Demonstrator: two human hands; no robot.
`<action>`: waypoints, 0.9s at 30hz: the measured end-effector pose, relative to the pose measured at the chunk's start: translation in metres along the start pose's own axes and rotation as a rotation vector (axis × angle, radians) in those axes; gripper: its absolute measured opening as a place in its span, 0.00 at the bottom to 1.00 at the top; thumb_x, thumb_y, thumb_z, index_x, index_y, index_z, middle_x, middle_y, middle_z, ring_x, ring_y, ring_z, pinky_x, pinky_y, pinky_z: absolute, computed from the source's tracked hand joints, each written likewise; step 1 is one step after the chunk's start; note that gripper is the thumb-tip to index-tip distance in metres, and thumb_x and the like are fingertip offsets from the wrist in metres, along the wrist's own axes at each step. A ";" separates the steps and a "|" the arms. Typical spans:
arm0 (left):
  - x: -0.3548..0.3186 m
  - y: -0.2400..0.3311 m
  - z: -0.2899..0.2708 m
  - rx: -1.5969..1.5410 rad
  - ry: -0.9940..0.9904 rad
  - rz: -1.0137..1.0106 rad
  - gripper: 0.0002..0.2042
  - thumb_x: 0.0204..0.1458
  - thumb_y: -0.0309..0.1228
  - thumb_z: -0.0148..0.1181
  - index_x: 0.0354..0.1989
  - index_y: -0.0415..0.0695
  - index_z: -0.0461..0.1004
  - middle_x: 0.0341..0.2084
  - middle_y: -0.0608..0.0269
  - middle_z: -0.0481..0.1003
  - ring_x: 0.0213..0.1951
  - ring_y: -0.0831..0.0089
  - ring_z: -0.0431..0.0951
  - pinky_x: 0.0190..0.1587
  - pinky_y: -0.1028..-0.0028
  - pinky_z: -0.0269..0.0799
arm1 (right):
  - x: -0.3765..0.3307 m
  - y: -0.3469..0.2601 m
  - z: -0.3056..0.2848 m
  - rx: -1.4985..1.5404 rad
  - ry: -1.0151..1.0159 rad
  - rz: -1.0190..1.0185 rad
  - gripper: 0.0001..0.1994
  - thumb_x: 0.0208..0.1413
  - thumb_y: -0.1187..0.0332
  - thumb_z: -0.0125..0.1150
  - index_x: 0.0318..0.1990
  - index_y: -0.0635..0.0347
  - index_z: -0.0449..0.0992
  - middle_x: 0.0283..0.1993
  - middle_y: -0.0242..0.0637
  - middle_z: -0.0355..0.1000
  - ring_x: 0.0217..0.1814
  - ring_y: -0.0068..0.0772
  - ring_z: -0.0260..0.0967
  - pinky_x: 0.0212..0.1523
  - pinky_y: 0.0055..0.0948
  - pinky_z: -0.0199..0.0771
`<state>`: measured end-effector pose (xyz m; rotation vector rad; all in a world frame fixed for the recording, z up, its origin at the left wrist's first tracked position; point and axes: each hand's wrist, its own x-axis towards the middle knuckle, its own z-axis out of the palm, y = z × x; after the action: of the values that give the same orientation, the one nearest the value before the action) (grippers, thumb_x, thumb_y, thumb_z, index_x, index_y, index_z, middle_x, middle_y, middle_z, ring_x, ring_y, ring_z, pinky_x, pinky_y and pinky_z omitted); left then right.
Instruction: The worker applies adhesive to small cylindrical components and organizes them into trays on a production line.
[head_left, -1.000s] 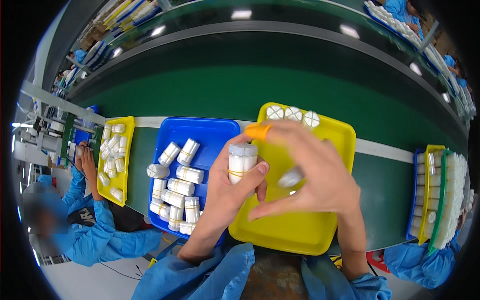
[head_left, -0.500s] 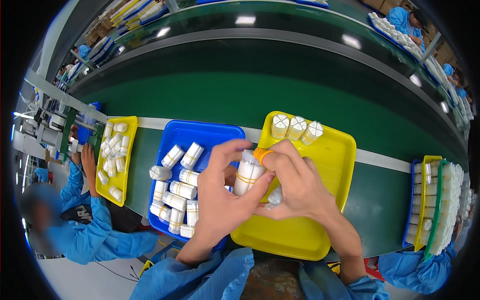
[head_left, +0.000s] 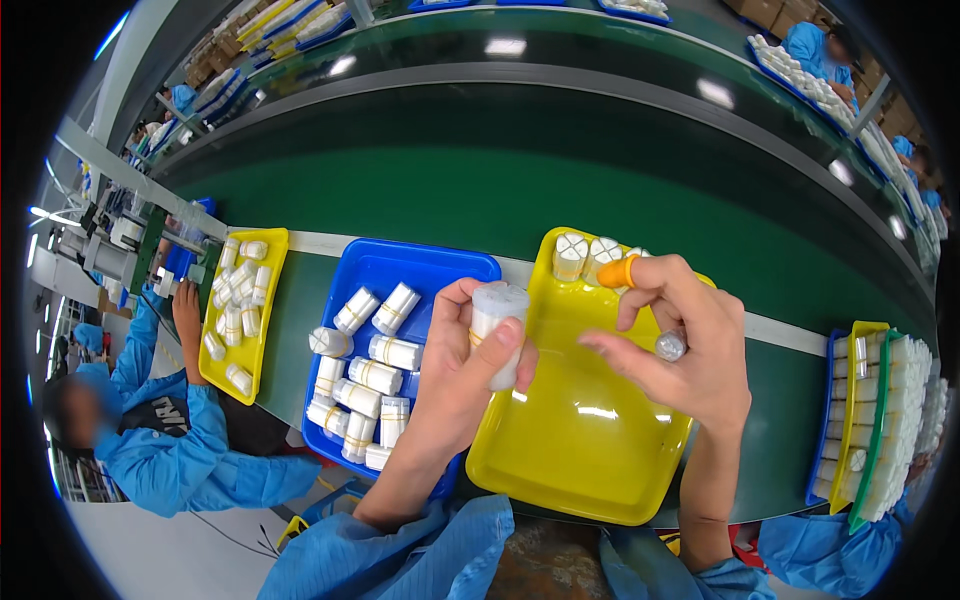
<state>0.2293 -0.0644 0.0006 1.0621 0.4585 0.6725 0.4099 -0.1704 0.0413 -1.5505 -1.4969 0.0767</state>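
My left hand (head_left: pixel 468 355) grips a white cylindrical bundle (head_left: pixel 497 335) upright, its top covered with clear plastic and a yellow band round its side. To its right, my right hand (head_left: pixel 690 345) is over the yellow tray (head_left: pixel 575 470), an orange finger cot (head_left: pixel 618 271) on its index finger. The thumb and index finger are apart, while the other fingers curl round a small greyish, clear-looking roll (head_left: pixel 670 346), probably plastic. At the tray's far edge stand three white bundles (head_left: pixel 571 256), one partly hidden by the right hand.
A blue tray (head_left: pixel 415 262) on the left holds several banded white bundles (head_left: pixel 375 376). Further left, a co-worker (head_left: pixel 165 440) in blue works beside another yellow tray (head_left: pixel 262 330). Stacked trays of bundles (head_left: pixel 905 430) stand at the right. A green conveyor belt (head_left: pixel 520 180) runs beyond.
My right hand has moved away to the right from the bundle, with its thumb and index finger now apart. The bundle stays in my left hand, its top now covered with plastic.
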 end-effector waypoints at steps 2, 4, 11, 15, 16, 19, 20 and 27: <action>0.002 -0.003 0.002 -0.033 0.039 0.000 0.17 0.64 0.41 0.49 0.55 0.43 0.64 0.46 0.59 0.69 0.32 0.72 0.72 0.33 0.72 0.67 | -0.002 -0.002 -0.001 -0.007 0.023 -0.014 0.18 0.44 0.68 0.76 0.40 0.59 0.73 0.19 0.32 0.70 0.19 0.27 0.70 0.21 0.21 0.66; 0.002 -0.003 0.004 -0.067 0.077 -0.004 0.18 0.64 0.42 0.48 0.55 0.43 0.65 0.46 0.58 0.69 0.31 0.71 0.71 0.32 0.72 0.67 | 0.001 -0.008 -0.004 -0.006 0.011 -0.007 0.14 0.46 0.69 0.74 0.37 0.60 0.74 0.18 0.32 0.69 0.18 0.23 0.68 0.20 0.21 0.64; -0.014 -0.004 -0.006 -0.358 -0.129 -0.027 0.23 0.67 0.47 0.39 0.58 0.41 0.65 0.44 0.60 0.69 0.28 0.71 0.69 0.32 0.73 0.63 | -0.007 -0.011 -0.003 0.349 0.058 0.098 0.08 0.59 0.70 0.61 0.29 0.62 0.73 0.18 0.26 0.67 0.16 0.11 0.57 0.18 0.16 0.52; -0.018 0.001 0.003 -0.311 -0.129 -0.066 0.26 0.68 0.50 0.31 0.57 0.40 0.66 0.40 0.60 0.69 0.27 0.71 0.69 0.32 0.74 0.62 | -0.011 -0.017 -0.005 0.467 0.102 0.132 0.14 0.64 0.64 0.53 0.29 0.62 0.73 0.17 0.26 0.64 0.14 0.10 0.52 0.16 0.15 0.46; -0.021 0.001 0.008 -0.268 -0.073 -0.088 0.27 0.68 0.50 0.29 0.55 0.39 0.67 0.39 0.60 0.69 0.27 0.71 0.69 0.31 0.75 0.62 | -0.014 -0.018 -0.004 0.660 0.159 0.242 0.17 0.66 0.60 0.48 0.28 0.62 0.72 0.16 0.27 0.62 0.13 0.10 0.50 0.15 0.16 0.44; -0.027 -0.004 0.009 -0.315 -0.082 -0.163 0.27 0.68 0.49 0.29 0.56 0.39 0.67 0.38 0.60 0.69 0.25 0.71 0.69 0.31 0.75 0.62 | -0.010 -0.018 -0.010 0.857 0.128 0.299 0.25 0.70 0.47 0.29 0.25 0.53 0.56 0.12 0.25 0.50 0.08 0.16 0.42 0.10 0.18 0.41; -0.030 -0.005 0.014 -0.345 -0.078 -0.187 0.27 0.68 0.50 0.29 0.56 0.41 0.66 0.36 0.60 0.69 0.25 0.71 0.69 0.29 0.74 0.62 | -0.010 -0.018 -0.011 1.094 0.053 0.263 0.25 0.71 0.47 0.27 0.26 0.53 0.56 0.11 0.25 0.51 0.08 0.16 0.42 0.10 0.18 0.41; -0.038 -0.019 0.036 -0.327 -0.179 -0.309 0.22 0.66 0.51 0.39 0.56 0.46 0.60 0.37 0.54 0.70 0.26 0.69 0.71 0.30 0.73 0.66 | -0.023 -0.022 -0.004 1.537 -0.019 0.119 0.23 0.70 0.46 0.22 0.28 0.49 0.53 0.14 0.29 0.51 0.12 0.22 0.41 0.12 0.22 0.42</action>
<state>0.2306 -0.1205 -0.0003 0.7142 0.3337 0.3581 0.3901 -0.1948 0.0451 -0.3439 -0.8388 1.0364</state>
